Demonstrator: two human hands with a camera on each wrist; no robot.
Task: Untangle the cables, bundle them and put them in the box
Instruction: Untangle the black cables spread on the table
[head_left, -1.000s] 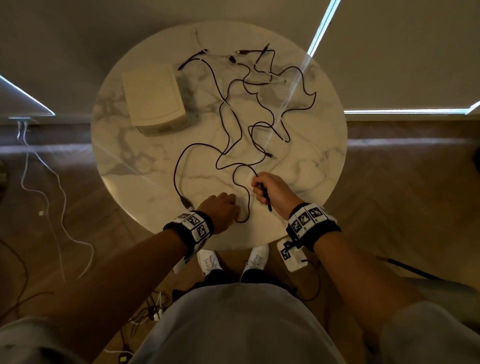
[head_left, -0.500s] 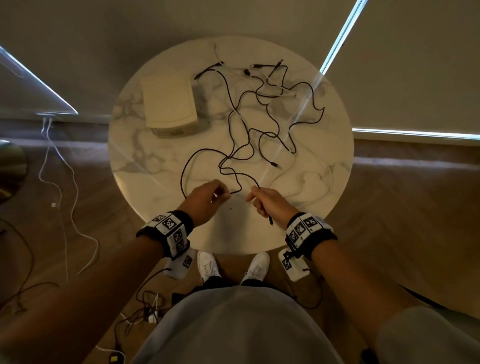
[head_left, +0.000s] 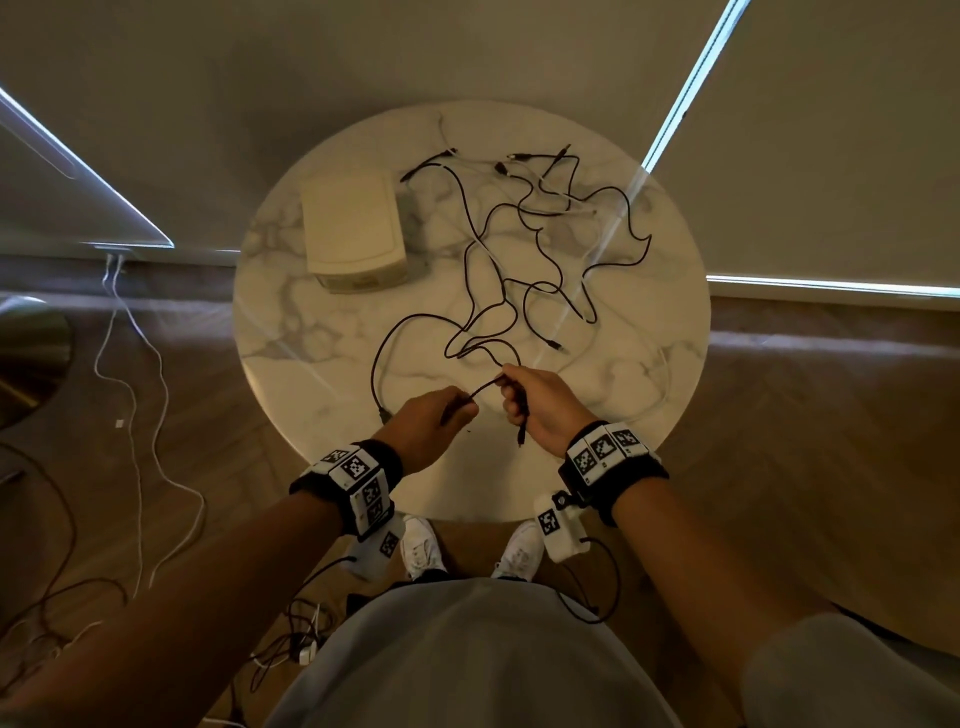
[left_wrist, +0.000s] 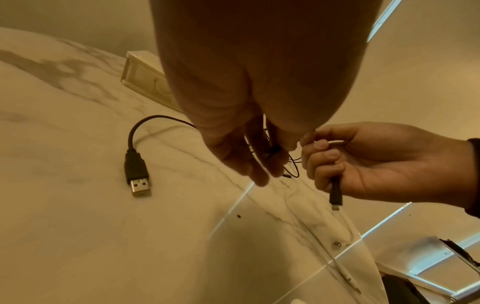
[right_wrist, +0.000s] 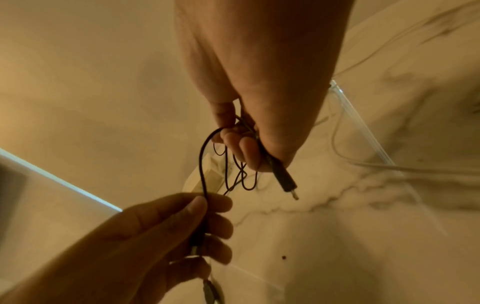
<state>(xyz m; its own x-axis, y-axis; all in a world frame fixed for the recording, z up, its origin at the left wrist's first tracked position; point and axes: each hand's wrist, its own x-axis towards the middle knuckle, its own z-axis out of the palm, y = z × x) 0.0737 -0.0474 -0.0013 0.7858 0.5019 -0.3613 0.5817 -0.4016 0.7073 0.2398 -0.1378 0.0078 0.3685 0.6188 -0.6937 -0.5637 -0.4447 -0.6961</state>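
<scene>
Several black cables (head_left: 498, 270) lie tangled across the round marble table (head_left: 291, 332). My right hand (head_left: 524, 400) grips one black cable near its small plug (right_wrist: 287, 182), which hangs below the fist. My left hand (head_left: 441, 415) pinches the same cable (head_left: 480, 388) a short way along, so a short span runs between the hands, lifted off the table. The cable's USB plug (left_wrist: 136, 174) lies flat on the table left of my left hand. A cream box (head_left: 353, 228) with its lid on stands at the back left.
Thin white cables (head_left: 660, 384) lie on the table's right side and at the back. More cables trail over the wooden floor (head_left: 130, 395) to the left. A pale wall with window blinds is behind the table.
Both hands have risen off the table and come closer together. My left hand has taken hold of the cable, and the loop near the front edge is pulled up between the hands.
</scene>
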